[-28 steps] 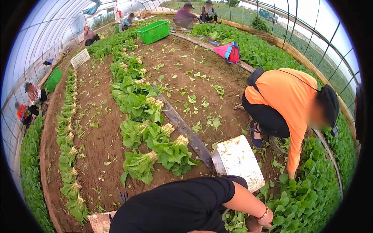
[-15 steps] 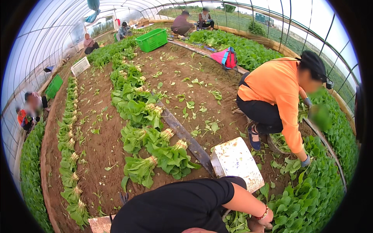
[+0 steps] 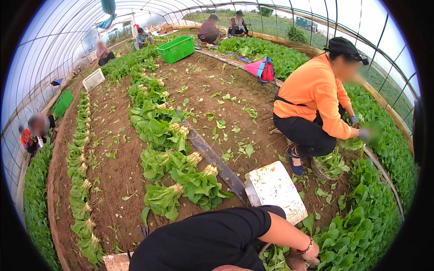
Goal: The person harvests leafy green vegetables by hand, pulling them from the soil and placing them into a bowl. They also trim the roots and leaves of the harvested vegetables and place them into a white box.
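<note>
My left hand (image 3: 310, 255), with a red bracelet at its wrist, reaches down at the lower edge into leafy greens (image 3: 350, 239). Its fingers curl downward among the stems, and what they grip is hidden. Beside it, a small part of my right hand (image 3: 295, 262) shows low down; its fingers are out of sight. Loose leaves (image 3: 275, 256) lie left of both hands. Standing green plants crowd up to the left hand on its right. My black sleeve (image 3: 226, 235) fills the bottom middle.
A white box (image 3: 276, 187) stands ahead of my arm. Tied bundles of greens (image 3: 194, 180) lie along a board (image 3: 217, 162) on the soil. A co-worker in orange (image 3: 312, 99) squats at right by a basket (image 3: 323, 174). A green crate (image 3: 176, 49) stands farther back.
The co-worker in orange has sat up more, lifting both hands from the plants to a blurred bunch of greens. The basket shows more now. My left hand has barely moved.
</note>
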Available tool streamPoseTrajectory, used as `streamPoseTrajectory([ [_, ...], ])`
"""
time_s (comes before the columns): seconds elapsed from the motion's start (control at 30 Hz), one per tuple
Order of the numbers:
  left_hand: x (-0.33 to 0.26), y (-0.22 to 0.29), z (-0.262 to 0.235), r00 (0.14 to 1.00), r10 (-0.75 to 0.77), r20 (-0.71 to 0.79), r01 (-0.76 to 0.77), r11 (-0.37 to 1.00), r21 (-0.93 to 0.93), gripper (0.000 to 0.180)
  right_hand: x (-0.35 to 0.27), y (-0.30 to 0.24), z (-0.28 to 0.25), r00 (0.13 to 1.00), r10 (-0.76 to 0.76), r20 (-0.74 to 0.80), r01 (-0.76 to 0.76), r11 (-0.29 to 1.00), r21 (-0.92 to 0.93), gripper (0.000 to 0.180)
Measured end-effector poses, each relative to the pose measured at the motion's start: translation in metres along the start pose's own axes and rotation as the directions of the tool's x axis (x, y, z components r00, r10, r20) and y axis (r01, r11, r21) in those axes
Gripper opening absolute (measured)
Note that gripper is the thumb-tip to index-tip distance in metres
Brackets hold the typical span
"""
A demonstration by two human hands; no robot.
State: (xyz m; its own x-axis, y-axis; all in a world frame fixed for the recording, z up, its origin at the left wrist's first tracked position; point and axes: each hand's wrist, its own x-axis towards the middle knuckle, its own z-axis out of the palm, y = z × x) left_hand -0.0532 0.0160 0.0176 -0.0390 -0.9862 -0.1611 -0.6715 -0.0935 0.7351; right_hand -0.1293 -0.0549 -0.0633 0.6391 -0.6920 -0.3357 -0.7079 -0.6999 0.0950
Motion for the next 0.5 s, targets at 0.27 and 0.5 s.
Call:
streamPoseTrajectory([
  [0.27,0.039,-0.040,0.004,0.965,0.100,-0.243,-0.109,0.994,-0.025,0.029,0.021,0.043,0.052,0.735,-0.663,-0.142,0.630,0.745,-0.219,0.042],
  [0.5,0.058,-0.056,0.016,0.915,0.076,-0.397,-0.097,0.995,-0.031,0.022,0.038,0.042,0.054,0.674,-0.734,-0.089,0.710,0.676,-0.196,0.047],
])
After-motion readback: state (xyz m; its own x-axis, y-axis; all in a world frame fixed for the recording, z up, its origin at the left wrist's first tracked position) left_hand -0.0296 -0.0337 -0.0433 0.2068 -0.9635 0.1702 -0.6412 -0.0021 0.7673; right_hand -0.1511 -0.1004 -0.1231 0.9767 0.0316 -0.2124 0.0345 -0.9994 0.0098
